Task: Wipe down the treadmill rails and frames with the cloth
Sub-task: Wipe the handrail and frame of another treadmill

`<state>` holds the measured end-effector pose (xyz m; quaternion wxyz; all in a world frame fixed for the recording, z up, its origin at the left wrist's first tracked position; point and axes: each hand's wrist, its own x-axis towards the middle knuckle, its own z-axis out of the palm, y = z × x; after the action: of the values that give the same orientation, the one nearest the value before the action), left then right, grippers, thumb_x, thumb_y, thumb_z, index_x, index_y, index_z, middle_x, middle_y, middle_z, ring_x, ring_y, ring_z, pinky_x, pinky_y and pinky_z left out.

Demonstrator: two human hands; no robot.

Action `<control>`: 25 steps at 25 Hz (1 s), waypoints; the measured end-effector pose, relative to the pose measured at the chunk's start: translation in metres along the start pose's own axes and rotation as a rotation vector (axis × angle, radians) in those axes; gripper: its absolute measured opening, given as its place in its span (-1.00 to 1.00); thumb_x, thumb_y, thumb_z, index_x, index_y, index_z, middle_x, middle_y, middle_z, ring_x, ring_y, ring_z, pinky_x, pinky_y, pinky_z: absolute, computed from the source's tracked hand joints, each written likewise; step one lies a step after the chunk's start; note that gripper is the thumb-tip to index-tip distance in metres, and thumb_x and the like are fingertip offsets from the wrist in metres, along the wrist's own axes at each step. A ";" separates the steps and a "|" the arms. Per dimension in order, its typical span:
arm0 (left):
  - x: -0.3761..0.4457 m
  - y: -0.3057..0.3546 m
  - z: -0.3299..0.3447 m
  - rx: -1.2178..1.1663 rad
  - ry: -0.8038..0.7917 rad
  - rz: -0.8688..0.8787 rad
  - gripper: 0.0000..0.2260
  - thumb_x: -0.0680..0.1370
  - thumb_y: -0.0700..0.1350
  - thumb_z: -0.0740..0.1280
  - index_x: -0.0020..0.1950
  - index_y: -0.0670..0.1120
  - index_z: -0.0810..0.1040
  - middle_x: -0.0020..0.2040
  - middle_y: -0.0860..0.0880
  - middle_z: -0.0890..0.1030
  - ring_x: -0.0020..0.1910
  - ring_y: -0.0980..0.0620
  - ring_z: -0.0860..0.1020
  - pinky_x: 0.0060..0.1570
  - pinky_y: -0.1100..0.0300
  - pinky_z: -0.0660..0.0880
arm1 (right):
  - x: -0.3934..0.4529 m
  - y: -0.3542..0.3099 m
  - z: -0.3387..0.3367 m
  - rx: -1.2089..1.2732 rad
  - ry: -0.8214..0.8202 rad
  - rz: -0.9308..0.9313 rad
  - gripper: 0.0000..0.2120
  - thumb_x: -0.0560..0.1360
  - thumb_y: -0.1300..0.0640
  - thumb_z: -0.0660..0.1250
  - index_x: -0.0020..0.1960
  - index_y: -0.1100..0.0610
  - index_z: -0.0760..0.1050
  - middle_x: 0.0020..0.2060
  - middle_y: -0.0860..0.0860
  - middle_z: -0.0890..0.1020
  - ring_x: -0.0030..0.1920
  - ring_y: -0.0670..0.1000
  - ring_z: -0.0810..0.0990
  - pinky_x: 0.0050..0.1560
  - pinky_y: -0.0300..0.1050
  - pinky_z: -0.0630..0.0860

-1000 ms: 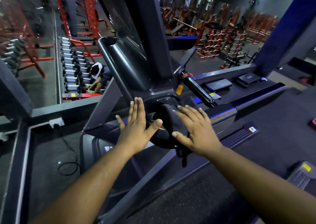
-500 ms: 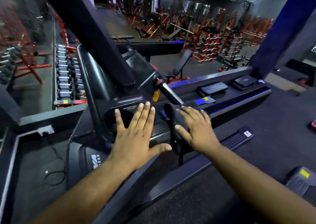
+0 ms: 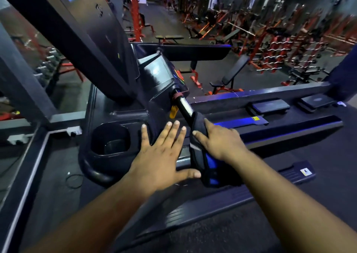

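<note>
A dark cloth (image 3: pixel 197 152) is wrapped over the treadmill's black handrail (image 3: pixel 185 106), which slopes down from the console screen (image 3: pixel 156 73). My right hand (image 3: pixel 222 141) grips the cloth around the rail, thumb and index finger showing on top and the other fingers hidden behind it. My left hand (image 3: pixel 161 156) lies flat with fingers spread on the console tray, just left of the cloth, its thumb touching the cloth's lower edge. The wide black upright frame (image 3: pixel 77 30) rises at the upper left.
A deep cup holder (image 3: pixel 111 138) sits in the tray left of my left hand. The treadmill side rail (image 3: pixel 212 200) and belt run below my arms. Beyond a low dark wall (image 3: pixel 260 91) are a weight bench (image 3: pixel 231 73) and red racks.
The view has swung up and right along the console. Both hands slid with it; my right hand moved the cloth onto the sloping handrail and now wraps it instead of pressing flat.
</note>
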<state>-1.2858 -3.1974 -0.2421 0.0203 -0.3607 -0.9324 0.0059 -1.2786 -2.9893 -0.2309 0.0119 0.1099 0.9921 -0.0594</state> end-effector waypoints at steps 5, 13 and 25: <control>-0.002 -0.003 -0.004 0.007 0.030 0.041 0.13 0.30 0.67 -0.23 0.56 -0.12 -0.42 0.56 -0.08 -0.44 0.53 0.00 -0.45 0.37 -0.47 -0.32 | 0.030 -0.026 -0.008 0.088 -0.196 0.205 -0.24 0.49 -0.40 0.19 0.40 0.17 0.29 0.34 0.16 0.52 0.34 0.20 0.49 0.28 0.11 0.39; 0.000 0.002 -0.007 -0.053 0.012 -0.052 0.23 0.23 0.70 -0.26 0.49 -0.23 -0.50 0.53 -0.17 -0.49 0.52 -0.07 -0.49 0.40 -0.40 -0.37 | 0.101 -0.076 -0.015 0.077 0.049 0.100 -0.59 0.58 0.04 0.19 0.36 0.21 0.26 0.30 0.21 0.45 0.29 0.29 0.50 0.20 0.23 0.41; 0.007 0.007 -0.006 -0.042 -0.007 -0.107 0.23 0.22 0.71 -0.25 0.50 -0.18 -0.50 0.53 -0.11 -0.50 0.51 -0.02 -0.49 0.40 -0.37 -0.40 | 0.109 -0.069 -0.001 -0.066 0.100 0.030 -0.55 0.64 0.14 0.08 0.49 0.23 0.15 0.39 0.22 0.37 0.37 0.28 0.42 0.17 0.25 0.45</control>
<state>-1.2858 -3.1872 -0.2359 0.0098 -0.3107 -0.9504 -0.0137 -1.4002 -3.0325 -0.2255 -0.0333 0.1271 0.9911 -0.0206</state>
